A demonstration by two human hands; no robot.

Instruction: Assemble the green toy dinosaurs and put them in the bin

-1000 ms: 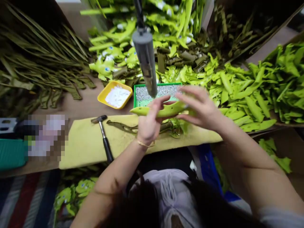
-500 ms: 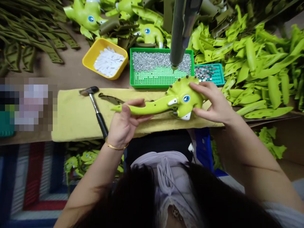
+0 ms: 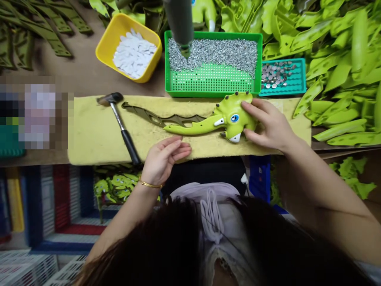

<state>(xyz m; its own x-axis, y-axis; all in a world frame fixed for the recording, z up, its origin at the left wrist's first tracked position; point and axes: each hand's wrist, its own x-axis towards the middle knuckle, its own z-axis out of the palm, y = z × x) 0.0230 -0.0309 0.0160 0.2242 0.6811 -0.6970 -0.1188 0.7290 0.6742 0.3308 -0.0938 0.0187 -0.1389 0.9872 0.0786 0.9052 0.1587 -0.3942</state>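
Note:
A bright green toy dinosaur piece (image 3: 222,120) with a blue eye and a long tapering tail lies on the yellow pad (image 3: 95,135). My right hand (image 3: 269,125) grips its head end, fingers wrapped round it. My left hand (image 3: 163,157) hovers just below the tail with fingers stretched out and holds nothing. A dark olive serrated strip (image 3: 154,118) lies on the pad behind the tail.
A hammer (image 3: 120,125) lies on the pad's left part. Behind stand a yellow tray of white pieces (image 3: 129,47), a green tray of small screws (image 3: 212,61) and a teal tray of metal discs (image 3: 281,75). A grey hanging tool (image 3: 180,24) dangles above. Green plastic parts (image 3: 342,71) pile at right.
The toy was held up in both hands; now it rests on the pad. My left hand has let go of the tail and drawn back. The view tilted downward.

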